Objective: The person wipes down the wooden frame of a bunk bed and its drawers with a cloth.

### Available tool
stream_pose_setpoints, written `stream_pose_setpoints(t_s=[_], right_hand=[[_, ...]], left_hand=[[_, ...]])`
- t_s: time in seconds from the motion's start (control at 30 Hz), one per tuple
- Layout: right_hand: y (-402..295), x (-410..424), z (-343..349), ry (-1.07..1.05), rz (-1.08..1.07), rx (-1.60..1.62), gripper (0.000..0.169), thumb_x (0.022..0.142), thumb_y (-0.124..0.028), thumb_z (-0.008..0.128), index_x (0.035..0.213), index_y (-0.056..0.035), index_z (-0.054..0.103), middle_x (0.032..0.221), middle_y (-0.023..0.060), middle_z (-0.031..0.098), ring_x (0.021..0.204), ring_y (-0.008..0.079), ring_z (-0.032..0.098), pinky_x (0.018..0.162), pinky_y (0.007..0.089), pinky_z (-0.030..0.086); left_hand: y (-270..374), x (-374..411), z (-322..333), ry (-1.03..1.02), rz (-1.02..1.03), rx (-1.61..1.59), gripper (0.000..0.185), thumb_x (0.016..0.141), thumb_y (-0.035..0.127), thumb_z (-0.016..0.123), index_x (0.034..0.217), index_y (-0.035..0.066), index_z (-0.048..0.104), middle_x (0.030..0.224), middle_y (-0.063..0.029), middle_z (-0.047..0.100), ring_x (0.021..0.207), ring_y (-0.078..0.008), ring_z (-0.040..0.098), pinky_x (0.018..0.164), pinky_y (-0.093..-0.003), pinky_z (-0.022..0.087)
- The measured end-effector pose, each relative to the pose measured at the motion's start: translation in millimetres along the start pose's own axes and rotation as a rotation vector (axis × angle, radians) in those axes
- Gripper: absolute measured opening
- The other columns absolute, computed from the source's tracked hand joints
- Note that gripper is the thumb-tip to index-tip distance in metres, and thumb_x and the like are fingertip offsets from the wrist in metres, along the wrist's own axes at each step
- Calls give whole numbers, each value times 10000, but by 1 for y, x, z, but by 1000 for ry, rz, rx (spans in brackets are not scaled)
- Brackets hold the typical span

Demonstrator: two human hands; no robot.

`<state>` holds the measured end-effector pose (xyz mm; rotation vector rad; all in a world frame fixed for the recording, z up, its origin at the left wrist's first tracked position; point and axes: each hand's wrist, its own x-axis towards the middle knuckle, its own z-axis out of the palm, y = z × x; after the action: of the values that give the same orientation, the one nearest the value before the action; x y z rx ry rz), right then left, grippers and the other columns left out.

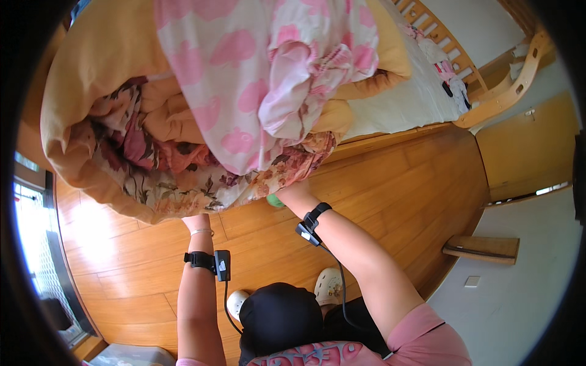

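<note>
A bulky, folded yellow quilt (110, 50) with a floral side fills the upper middle, overhanging the floor in front of me. Draped over its top is a white cloth with pink heart and apple shapes (229, 100), with a gathered, ruffled part at its right. My left hand (198, 221) reaches under the quilt's near edge and holds it from below; its fingers are hidden. Farther right, my right hand (295, 190) supports the same edge, also with fingers hidden. A black strap with a small wired device sits on each forearm.
Behind the quilt stands a wooden bed (393, 137) with a pale mattress (389, 110) and clothes (442, 68) along its slatted rail. A green object (274, 200) shows below the quilt. A window is left, a clear plastic box (130, 356) lower left, and a wall (503, 315) right.
</note>
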<state>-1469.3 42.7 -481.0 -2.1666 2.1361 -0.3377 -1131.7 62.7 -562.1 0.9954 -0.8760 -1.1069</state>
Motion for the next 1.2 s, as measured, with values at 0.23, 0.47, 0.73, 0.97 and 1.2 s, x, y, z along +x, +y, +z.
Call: stream_pose_setpoints(t_s=[0.23, 0.47, 0.73, 0.97, 1.2], right_hand=[[12, -1, 43, -157, 116, 242, 908, 930, -486, 468, 1574, 19, 74, 1634, 268, 102, 1522, 377, 115, 1225, 465, 78], [-24, -7, -31, -5, 52, 227, 728, 899, -401, 586, 1468, -44, 306, 1516, 188, 334, 1415, 337, 293, 1175, 457, 213], [-56, -9, -99, -199, 89, 279, 514, 930, -302, 591, 1370, -62, 477, 1414, 147, 500, 1326, 319, 438, 1124, 450, 320], [-61, -17, -94, -43, -27, 330, 415, 918, -218, 617, 1290, -47, 550, 1326, 150, 570, 1228, 323, 525, 1035, 437, 414], [-46, -38, -84, 113, -139, 338, 335, 872, -223, 678, 1148, -38, 642, 1077, 172, 686, 1023, 366, 637, 913, 461, 491]], left_hand=[[15, -5, -13, -191, -183, 971, 469, 1038, 337, 431, 1460, 132, 439, 1527, -94, 422, 1406, -288, 371, 1206, -443, 226], [37, -7, -1, -50, 42, 983, 488, 971, 378, 599, 1329, 60, 506, 1315, -81, 598, 1231, -286, 527, 1104, -435, 358], [101, -22, 44, 190, -63, 448, 661, 799, 204, 811, 1309, -93, 513, 1248, -166, 610, 1108, -252, 600, 987, -372, 468], [101, -19, 25, 194, -59, 479, 628, 797, 194, 799, 1311, -60, 541, 1263, -174, 610, 1133, -263, 589, 995, -356, 455], [121, -28, 32, 206, -47, 585, 565, 784, 222, 826, 1206, -58, 576, 1039, -122, 690, 959, -239, 650, 907, -343, 500]])
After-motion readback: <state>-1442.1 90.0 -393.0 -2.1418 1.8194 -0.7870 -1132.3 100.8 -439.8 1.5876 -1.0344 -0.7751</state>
